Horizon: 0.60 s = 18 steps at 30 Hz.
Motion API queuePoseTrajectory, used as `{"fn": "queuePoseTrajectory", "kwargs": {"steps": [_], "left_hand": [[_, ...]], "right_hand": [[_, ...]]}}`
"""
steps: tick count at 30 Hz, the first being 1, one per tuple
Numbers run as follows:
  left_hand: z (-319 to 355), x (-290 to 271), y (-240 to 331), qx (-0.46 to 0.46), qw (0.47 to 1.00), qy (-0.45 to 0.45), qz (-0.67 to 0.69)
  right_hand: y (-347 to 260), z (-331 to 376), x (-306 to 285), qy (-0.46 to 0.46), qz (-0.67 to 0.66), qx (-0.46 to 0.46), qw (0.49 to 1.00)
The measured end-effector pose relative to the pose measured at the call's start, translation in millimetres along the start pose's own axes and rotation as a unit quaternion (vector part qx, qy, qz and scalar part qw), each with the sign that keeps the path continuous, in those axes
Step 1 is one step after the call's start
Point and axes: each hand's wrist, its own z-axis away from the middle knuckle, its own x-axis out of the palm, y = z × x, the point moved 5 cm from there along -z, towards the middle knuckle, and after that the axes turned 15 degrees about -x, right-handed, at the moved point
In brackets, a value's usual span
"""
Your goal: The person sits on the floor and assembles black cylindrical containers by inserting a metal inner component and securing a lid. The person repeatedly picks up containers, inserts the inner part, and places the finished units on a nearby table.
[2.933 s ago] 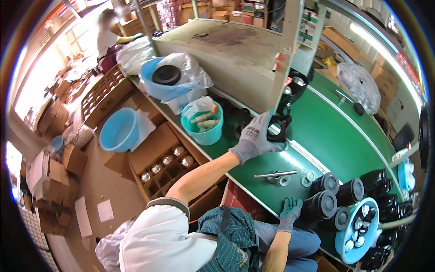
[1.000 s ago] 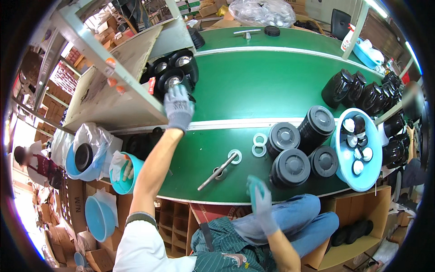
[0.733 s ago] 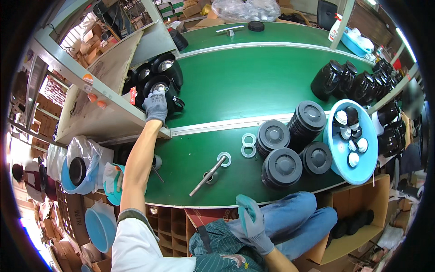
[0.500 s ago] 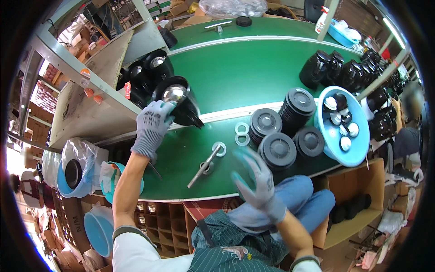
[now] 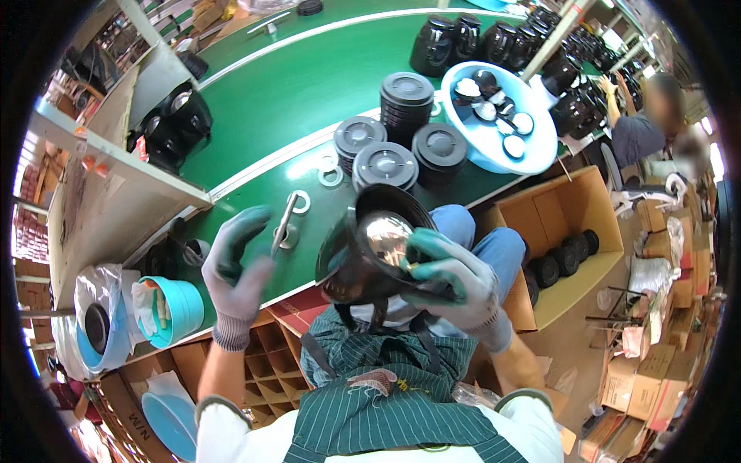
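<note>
My right hand (image 5: 459,282), in a grey glove with green fingers, grips the rim of a black jug (image 5: 340,258) with a shiny liner. The jug tilts above my lap, its handle underneath. To its left my left hand (image 5: 241,274), gloved alike, is held up with fingers apart and nothing in it. Beyond that hand a metal rod tool (image 5: 284,224) and a pale ring (image 5: 299,202) lie on the green table (image 5: 255,248). Past the jug stand several stacks of round black lids (image 5: 386,166), with more pale rings (image 5: 330,176) beside them.
A light blue basin (image 5: 540,150) of small caps sits right of the lids. Several black jugs (image 5: 174,127) stand by the left frame post; more (image 5: 434,46) stand at the far right. An open carton (image 5: 575,289) is at my right, a turquoise bucket (image 5: 181,309) at left. Another person (image 5: 641,131) sits at right.
The jug my left hand was touching at the table's left is now over my lap in my right hand. My left hand has let go and drawn back. The view has turned right.
</note>
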Motion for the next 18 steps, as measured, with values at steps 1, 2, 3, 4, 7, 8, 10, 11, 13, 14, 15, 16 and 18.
{"fn": "queuePoseTrajectory", "kwargs": {"steps": [1,2,3,4,7,8,10,11,13,14,15,16,18], "left_hand": [[13,-1,-48,-0.151,0.979,0.046,0.133],[30,13,-87,-0.234,0.965,-0.012,0.118],[46,25,-112,-0.301,0.947,-0.070,0.089],[61,47,-128,-0.307,0.931,-0.144,0.138],[112,92,-179,-0.355,0.842,-0.328,0.237],[123,101,-185,-0.358,0.822,-0.371,0.242],[112,115,-176,-0.287,0.854,-0.399,0.172],[106,121,-173,-0.251,0.866,-0.410,0.136],[97,127,-169,-0.177,0.880,-0.436,0.057],[96,127,-178,-0.192,0.877,-0.438,0.045],[100,124,-189,-0.212,0.873,-0.438,0.031],[98,122,-181,-0.218,0.876,-0.420,0.099],[92,119,-176,-0.252,0.877,-0.365,0.186]], "right_hand": [[-9,19,-10,0.043,-0.003,0.027,0.999],[-13,28,-11,0.069,-0.020,0.046,0.996],[-17,41,-15,0.112,-0.039,0.055,0.991],[-20,53,-16,0.147,-0.063,0.069,0.985],[-32,60,-13,0.138,-0.091,0.047,0.985],[-34,58,-7,0.125,-0.097,0.030,0.987],[-34,50,1,0.039,-0.113,0.005,0.993],[-35,45,3,-0.024,-0.109,-0.002,0.994],[-34,36,12,-0.081,-0.147,-0.003,0.986],[-32,27,15,-0.106,-0.169,0.011,0.980],[-26,17,18,-0.129,-0.196,0.027,0.972],[-13,12,17,-0.135,-0.220,0.002,0.966],[29,-10,17,0.005,-0.223,0.112,0.968]]}}
